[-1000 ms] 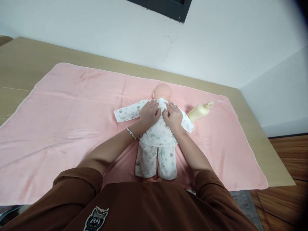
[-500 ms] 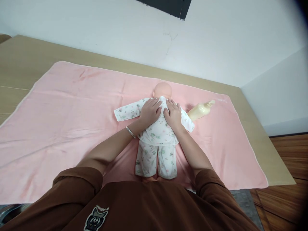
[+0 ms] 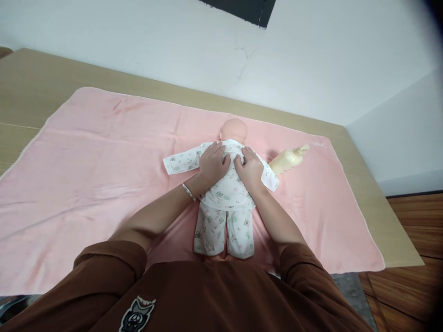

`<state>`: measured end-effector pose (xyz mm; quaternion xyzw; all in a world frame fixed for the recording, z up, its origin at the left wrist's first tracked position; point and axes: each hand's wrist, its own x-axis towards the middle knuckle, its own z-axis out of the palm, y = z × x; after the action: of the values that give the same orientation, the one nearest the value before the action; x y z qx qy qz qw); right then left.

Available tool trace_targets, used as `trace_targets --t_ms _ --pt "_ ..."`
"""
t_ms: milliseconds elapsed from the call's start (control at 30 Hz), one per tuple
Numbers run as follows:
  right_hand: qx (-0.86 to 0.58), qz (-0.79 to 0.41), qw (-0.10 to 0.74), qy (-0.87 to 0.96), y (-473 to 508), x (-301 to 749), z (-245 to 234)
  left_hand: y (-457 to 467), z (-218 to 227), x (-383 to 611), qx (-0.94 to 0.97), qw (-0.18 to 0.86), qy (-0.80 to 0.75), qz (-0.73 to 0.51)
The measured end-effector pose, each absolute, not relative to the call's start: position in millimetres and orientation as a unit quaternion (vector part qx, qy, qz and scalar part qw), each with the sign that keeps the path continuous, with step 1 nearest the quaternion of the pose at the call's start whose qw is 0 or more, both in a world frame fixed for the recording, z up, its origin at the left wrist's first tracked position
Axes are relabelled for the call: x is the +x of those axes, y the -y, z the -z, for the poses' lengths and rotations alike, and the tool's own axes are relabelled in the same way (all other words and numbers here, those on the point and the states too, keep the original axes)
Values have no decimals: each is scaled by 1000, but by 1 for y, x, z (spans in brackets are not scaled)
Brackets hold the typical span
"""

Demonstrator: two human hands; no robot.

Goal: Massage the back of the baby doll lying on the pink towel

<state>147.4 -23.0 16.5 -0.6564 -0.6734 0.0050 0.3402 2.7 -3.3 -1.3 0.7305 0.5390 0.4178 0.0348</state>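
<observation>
A baby doll in white printed pajamas lies on a pink blanket, its head toward the wall and its face not visible. My left hand rests on the left side of the pajama top, fingers stretched toward the doll's shoulder. On the other side, my right hand lies on the top in the same way, its thumb close to the left thumb. Below the top are the matching pajama pants. Both hands press on the cloth without gripping anything.
A cream-colored pump bottle lies on its side by the doll's right-hand sleeve. Under the blanket is a wooden table, its far edge against a white wall. Wooden flooring shows at the right.
Both hands have slid slightly outward and down on the doll's top, leaving more of the cloth near the neck uncovered. The doll and bottle stay in place.
</observation>
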Motion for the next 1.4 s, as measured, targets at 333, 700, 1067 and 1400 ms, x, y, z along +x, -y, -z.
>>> trace_targets --t_ms 333,700,1067,1400 --pt "-645 -39 278 711 19 152 -19 -1 0 2 740 67 -537 -399" --pt "-635 -56 282 717 16 155 -18 -3 1 1 745 78 -532 -396" --pt "-637 -49 283 716 16 155 -17 -4 2 1 741 79 -536 -397" --pt "-637 -48 283 716 16 156 -16 -4 2 1 738 78 -533 -407"
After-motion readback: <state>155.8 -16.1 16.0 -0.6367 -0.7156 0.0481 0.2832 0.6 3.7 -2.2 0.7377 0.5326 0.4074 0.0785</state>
